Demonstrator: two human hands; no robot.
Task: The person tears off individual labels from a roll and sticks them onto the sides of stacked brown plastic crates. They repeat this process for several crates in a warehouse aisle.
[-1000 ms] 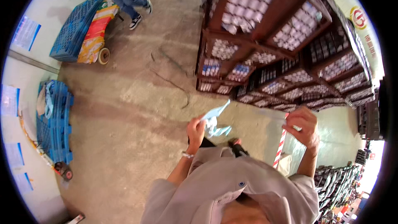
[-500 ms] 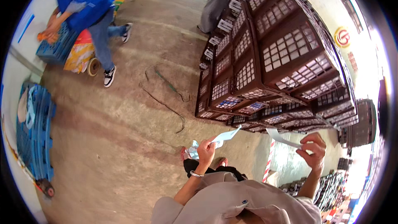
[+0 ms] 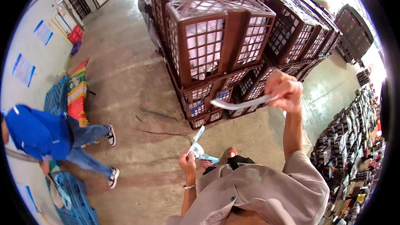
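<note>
My right hand is raised in front of the stacked brown crates, its fingers pinching one end of a curved white strip. The strip's free end points left, across the lower crates. Lower down, my left hand grips a light blue strip of labels. A white piece with dark print shows beside the fingers, and more light blue strip hangs down toward my feet. The crates have lattice walls with pale contents behind them, and criss-cross strapping lies over the top.
A person in a blue jacket walks at the left, near blue pallets and a striped cloth. Loose straps lie on the floor. Many dark bundles stand at the right. Another person's grey trouser leg shows behind the crates.
My view has shifted, bringing the crate tops into sight. My right hand has risen toward the crates with the white strip. The person in blue appears lower and farther left.
</note>
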